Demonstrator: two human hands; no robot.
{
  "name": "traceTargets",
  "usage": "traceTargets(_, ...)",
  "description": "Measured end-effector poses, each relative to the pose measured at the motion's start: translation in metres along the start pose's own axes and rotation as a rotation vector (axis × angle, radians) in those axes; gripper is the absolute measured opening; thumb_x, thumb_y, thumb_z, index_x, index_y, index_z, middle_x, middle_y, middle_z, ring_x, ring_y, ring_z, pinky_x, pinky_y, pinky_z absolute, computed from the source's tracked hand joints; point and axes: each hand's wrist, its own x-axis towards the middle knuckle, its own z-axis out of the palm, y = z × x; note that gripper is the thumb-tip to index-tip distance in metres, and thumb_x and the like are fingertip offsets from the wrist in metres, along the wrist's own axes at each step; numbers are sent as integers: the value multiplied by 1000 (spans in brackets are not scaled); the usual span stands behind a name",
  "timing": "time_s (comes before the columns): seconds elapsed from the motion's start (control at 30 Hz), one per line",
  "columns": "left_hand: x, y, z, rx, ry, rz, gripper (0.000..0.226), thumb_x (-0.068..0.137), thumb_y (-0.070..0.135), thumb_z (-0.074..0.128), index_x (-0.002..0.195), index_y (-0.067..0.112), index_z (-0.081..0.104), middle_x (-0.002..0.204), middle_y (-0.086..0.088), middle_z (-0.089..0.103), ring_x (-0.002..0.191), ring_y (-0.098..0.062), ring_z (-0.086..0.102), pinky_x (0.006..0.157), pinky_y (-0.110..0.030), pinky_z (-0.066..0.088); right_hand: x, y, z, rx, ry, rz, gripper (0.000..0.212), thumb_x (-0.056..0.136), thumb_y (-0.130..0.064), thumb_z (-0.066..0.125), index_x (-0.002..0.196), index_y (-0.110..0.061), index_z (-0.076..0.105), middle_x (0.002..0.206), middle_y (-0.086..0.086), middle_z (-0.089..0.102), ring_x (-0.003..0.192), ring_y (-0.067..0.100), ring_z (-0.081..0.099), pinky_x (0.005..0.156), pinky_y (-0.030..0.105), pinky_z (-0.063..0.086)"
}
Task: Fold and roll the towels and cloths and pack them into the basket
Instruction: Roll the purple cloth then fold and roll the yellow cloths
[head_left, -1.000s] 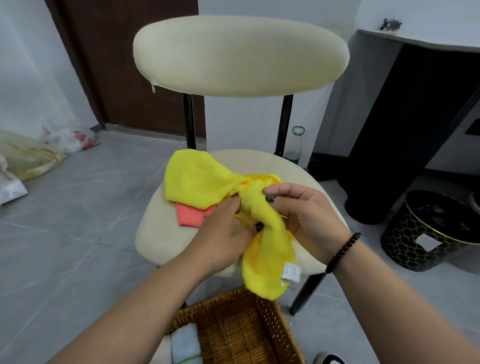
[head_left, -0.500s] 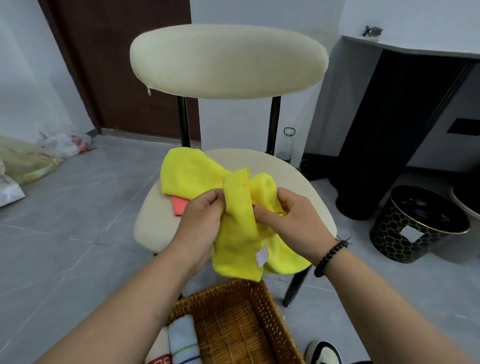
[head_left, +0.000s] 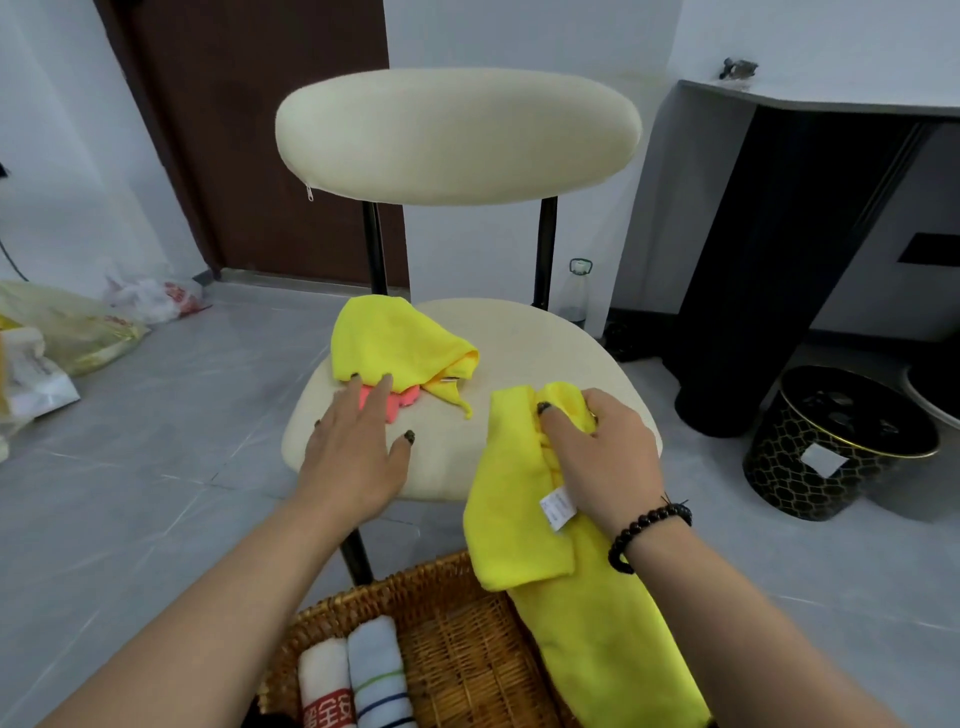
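Right hand: the right hand (head_left: 602, 457) grips a bunched yellow cloth (head_left: 524, 519) at the near right edge of the chair seat (head_left: 530, 353); the cloth hangs down over the basket's right side, a white tag showing.
Left hand: the left hand (head_left: 358, 447) lies flat, fingers straight and spread, holding nothing; its fingertips touch a pink cloth (head_left: 400, 400).
Seat pile: a second yellow cloth (head_left: 395, 343) lies crumpled on top of the pink one, on the left of the seat.
Basket: the wicker basket (head_left: 457, 644) sits on the floor, nearer than the chair.
Inside: two rolled towels side by side at the left, a white towel with red print (head_left: 324, 680) and a pale striped towel (head_left: 376, 670).
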Motion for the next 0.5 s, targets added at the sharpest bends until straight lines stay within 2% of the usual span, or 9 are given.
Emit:
traceTargets(0.1,34,-10,11,147,-66,-12,73,94,42,43,150,35,-3,159,-8,-6,145,-35,1,115,-53,16,12,-4,0,-31,-10,4,37,91,-38,52,86,-1,54,70,9,52,64,22,48,55,29,37)
traceTargets(0.17,58,-12,20,225,-164,-11,64,97,42,34,150,38,-2,159,-8,-5,145,-37,1,114,-56,14,19,-4,1,-57,-22,5,36,92,-42,50,86,-7,54,73,7,55,69,22,52,56,27,38)
traceTargets(0.27,89,-2,32,273,-264,-5,54,100,42,22,150,38,3,159,-7,-5,145,-37,-2,113,-59,11,30,-3,2,-82,-60,9,41,91,-51,48,78,-13,46,66,-2,46,63,16,46,51,27,31)
traceTargets(0.37,120,13,43,296,-319,22,54,100,41,20,150,38,1,159,-5,-7,145,-37,-4,111,-63,9,41,-1,3,-35,-69,48,46,88,-56,51,74,-12,43,64,-2,41,61,15,41,51,26,29)
traceTargets(0.43,138,21,47,283,-344,36,55,100,42,22,150,39,0,160,-4,-9,145,-35,-5,111,-63,8,45,-3,6,1,-44,40,48,85,-57,54,69,-14,37,60,-4,37,55,12,37,47,20,27)
traceTargets(0.5,148,27,48,257,-359,42,58,100,38,30,150,38,1,159,-3,-10,146,-34,-6,112,-62,7,46,-6,11,44,-46,16,48,81,-58,58,68,-17,38,59,-6,39,54,8,37,47,17,32)
